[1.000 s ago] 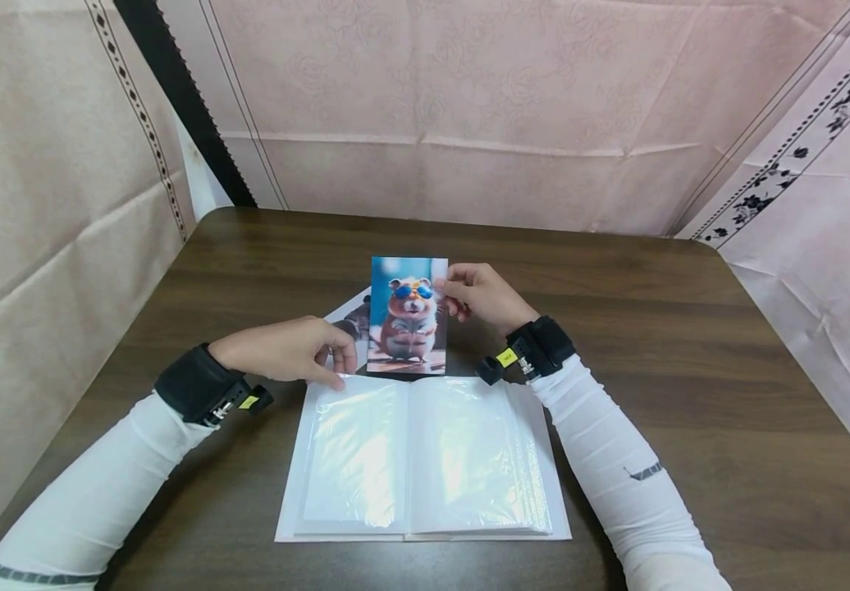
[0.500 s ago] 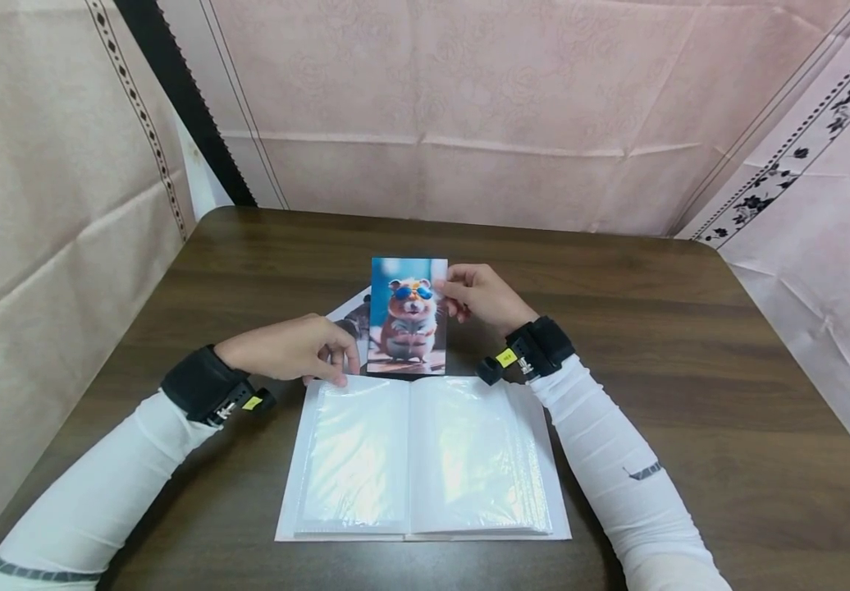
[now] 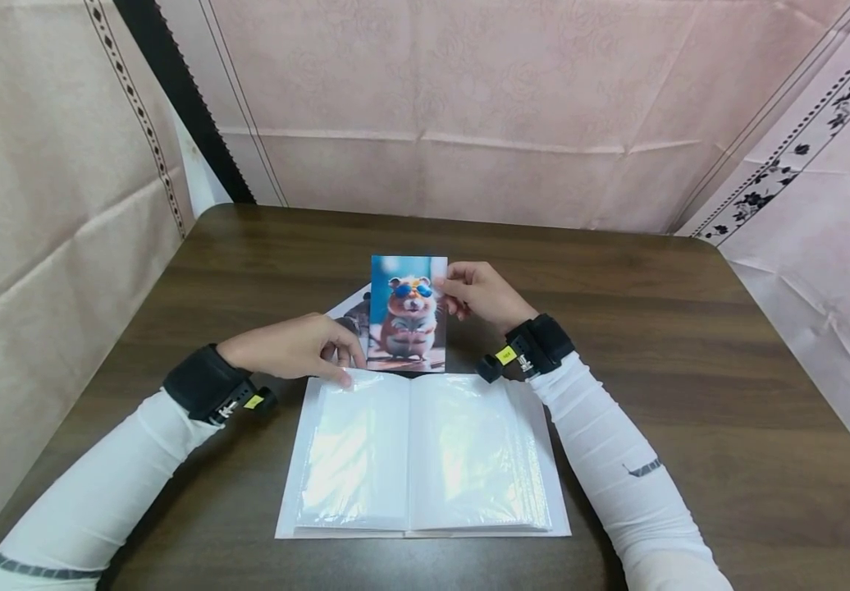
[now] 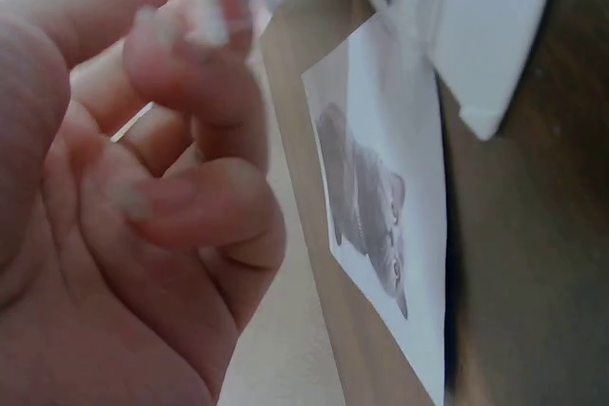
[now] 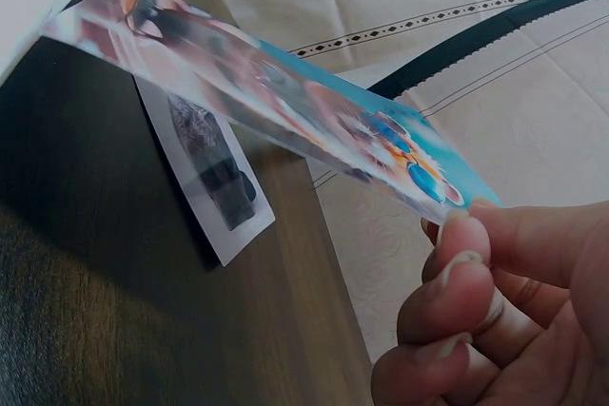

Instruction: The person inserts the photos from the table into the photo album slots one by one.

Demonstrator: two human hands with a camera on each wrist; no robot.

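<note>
A photo album [image 3: 413, 525] lies open on the table, with clear plastic pockets on both pages. My left hand [image 3: 299, 345] pinches the top edge of the left page's clear pocket [image 3: 358, 451], thumb in front; its other fingers are curled. Just beyond the album, my right hand [image 3: 487, 294] grips the right edge of a photo [image 3: 409, 316] of a hamster in blue sunglasses. In the right wrist view this hamster photo [image 5: 285, 111] slants, its lower end close to the album. Partly hidden behind it, a second photo [image 4: 381, 206] of a grey cat lies on the table.
The dark wooden table [image 3: 654, 345] extends to both sides and beyond the photos. Pale patterned cloth [image 3: 528, 107] hangs behind it and along its sides. Each wrist wears a black strap [image 3: 203, 382] with a small camera.
My left hand has shifted slightly right along the pocket's top edge, which looks a little more raised. The right hand and the hamster photo have barely moved.
</note>
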